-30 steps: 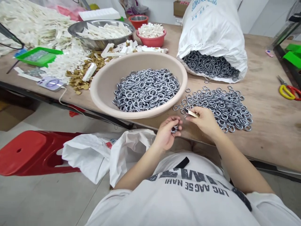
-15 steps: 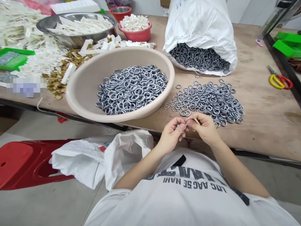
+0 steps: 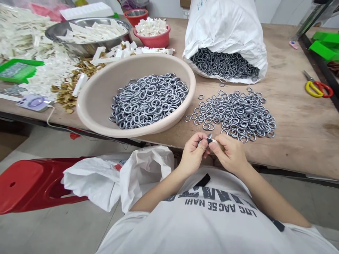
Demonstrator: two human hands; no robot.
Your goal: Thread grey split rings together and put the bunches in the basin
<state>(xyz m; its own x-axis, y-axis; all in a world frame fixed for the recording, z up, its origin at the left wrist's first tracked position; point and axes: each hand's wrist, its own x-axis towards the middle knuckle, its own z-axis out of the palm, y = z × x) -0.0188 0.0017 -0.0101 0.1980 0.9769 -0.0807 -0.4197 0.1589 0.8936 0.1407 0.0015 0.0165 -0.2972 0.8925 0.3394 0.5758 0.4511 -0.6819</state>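
Note:
My two hands meet fingertip to fingertip at the table's front edge. My left hand [image 3: 194, 153] is closed in a pinch on a grey metal ring [image 3: 209, 135], mostly hidden by the fingers. Thumb and fingers of my right hand [image 3: 231, 151] grip a small black-and-white piece [image 3: 211, 140] against the ring; its kind is too small to make out. Just beyond the hands lies a loose pile of grey rings [image 3: 238, 114]. Left of that stands a wide beige basin [image 3: 92, 102] holding many more rings [image 3: 150, 100].
A white sack [image 3: 225, 24] spills rings at the back. Scissors [image 3: 317, 86] lie at right, near green bins [image 3: 324, 46]. Leftward are a steel bowl [image 3: 87, 44], a red bowl [image 3: 156, 40], white strips and a phone [image 3: 34, 102]. A red stool [image 3: 23, 183] stands below.
A thin tan stick-like piece showed at my right fingers before; now a black-and-white piece shows between the fingertips. My right hand has turned and lowered slightly. The view has shifted a little.

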